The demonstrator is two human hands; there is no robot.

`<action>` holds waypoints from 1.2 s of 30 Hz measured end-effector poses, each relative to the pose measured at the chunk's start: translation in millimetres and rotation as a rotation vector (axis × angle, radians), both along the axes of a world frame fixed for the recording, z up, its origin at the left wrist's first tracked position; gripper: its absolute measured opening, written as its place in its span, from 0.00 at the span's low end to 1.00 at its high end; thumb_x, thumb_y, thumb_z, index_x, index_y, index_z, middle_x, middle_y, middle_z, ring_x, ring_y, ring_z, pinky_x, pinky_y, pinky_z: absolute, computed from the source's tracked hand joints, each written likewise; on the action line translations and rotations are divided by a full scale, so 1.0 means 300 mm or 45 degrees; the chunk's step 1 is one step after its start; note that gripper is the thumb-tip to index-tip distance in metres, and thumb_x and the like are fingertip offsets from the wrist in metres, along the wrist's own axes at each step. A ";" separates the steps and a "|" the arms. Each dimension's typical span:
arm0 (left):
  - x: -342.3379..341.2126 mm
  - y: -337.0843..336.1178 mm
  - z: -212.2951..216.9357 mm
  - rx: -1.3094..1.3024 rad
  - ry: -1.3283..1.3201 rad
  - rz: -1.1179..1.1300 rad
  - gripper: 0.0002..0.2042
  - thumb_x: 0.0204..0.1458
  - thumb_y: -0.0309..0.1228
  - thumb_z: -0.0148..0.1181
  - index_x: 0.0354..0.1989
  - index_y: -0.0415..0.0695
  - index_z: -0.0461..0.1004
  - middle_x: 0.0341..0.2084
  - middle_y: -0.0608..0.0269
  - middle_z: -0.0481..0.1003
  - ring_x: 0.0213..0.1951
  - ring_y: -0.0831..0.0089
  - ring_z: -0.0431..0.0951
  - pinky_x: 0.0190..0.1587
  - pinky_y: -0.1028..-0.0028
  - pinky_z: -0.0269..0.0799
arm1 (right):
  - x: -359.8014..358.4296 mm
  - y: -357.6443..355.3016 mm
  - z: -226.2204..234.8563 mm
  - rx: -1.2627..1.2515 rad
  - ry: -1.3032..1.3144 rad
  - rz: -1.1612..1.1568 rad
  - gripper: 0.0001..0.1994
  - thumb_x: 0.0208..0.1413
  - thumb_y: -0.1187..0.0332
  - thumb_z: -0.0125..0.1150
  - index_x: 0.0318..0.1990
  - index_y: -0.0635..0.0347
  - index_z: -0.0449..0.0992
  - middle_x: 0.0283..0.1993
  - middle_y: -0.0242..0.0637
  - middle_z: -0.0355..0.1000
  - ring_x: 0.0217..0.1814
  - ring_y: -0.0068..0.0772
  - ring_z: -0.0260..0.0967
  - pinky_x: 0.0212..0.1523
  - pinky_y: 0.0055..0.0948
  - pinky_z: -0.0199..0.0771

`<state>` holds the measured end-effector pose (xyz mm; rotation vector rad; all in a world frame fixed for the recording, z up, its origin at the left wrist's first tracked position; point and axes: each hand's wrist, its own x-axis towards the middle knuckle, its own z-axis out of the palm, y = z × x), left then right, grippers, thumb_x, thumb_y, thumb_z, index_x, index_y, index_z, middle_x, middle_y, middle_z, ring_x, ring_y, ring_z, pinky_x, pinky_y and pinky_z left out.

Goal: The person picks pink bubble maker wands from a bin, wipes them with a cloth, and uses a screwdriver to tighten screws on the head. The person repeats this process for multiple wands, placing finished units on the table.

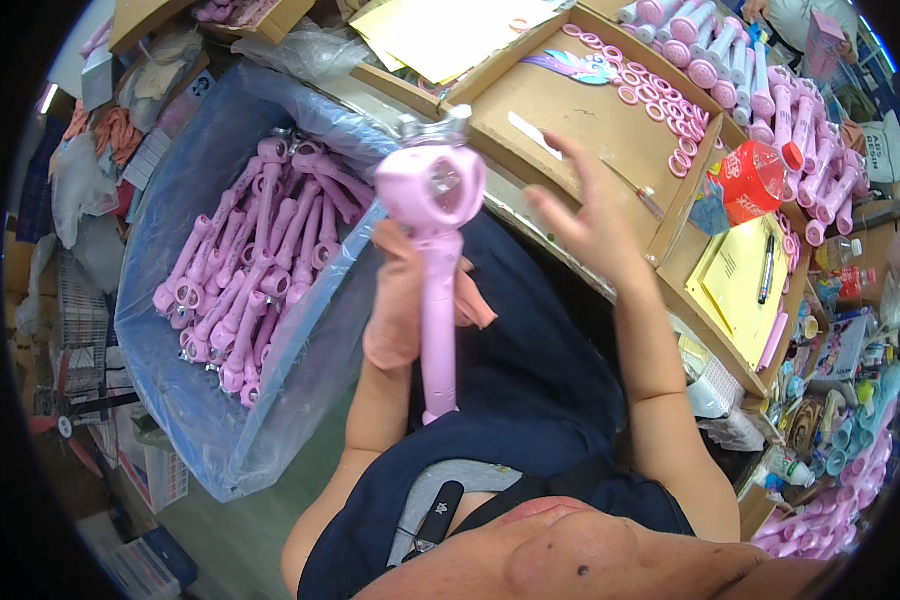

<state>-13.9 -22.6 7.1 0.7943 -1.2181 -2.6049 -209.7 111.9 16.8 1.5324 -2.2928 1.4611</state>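
My left hand (394, 310), in a peach-coloured glove, is closed round the shaft of a pink toy wand (438, 330). The wand stands upright in front of my chest. Its rounded head has a clear window and is topped by a silvery crown-like piece. My bare right hand (595, 220) holds nothing, with its fingers apart, at the near edge of a cardboard tray (500, 105). In that tray lie many pink rings (660, 100) and a blue-and-pink flat cutout (573, 67).
A box lined with blue plastic (205, 440) stands to the left, holding several pink wands (260, 245). Rightward are a red-labelled bottle (755, 180), yellow papers (730, 290) with a pen (767, 268), and stacked pink parts (805, 130). Another person (805, 20) is at the far right.
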 end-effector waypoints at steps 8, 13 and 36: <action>-0.008 -0.106 -0.072 0.420 0.424 0.414 0.31 0.61 0.57 0.42 0.48 0.36 0.71 0.38 0.46 0.77 0.27 0.60 0.76 0.22 0.70 0.78 | -0.286 0.245 -0.065 1.337 0.765 -0.666 0.17 0.47 0.62 0.63 0.42 0.63 0.79 0.55 0.48 0.71 0.66 0.43 0.61 0.65 0.48 0.56; -0.032 -0.103 -0.097 0.498 0.480 0.322 0.34 0.59 0.60 0.43 0.51 0.35 0.68 0.40 0.47 0.77 0.27 0.63 0.76 0.20 0.68 0.78 | -0.087 0.193 0.080 0.332 0.029 -0.484 0.09 0.51 0.70 0.63 0.40 0.62 0.77 0.38 0.42 0.78 0.36 0.37 0.78 0.38 0.30 0.76; 0.025 -0.028 0.030 -0.545 0.194 0.088 0.21 0.57 0.43 0.47 0.15 0.44 0.66 0.10 0.64 0.71 0.12 0.77 0.67 0.16 0.79 0.59 | 0.164 0.067 0.215 -0.063 0.503 0.307 0.12 0.47 0.73 0.68 0.40 0.62 0.76 0.28 0.38 0.71 0.27 0.39 0.71 0.26 0.33 0.72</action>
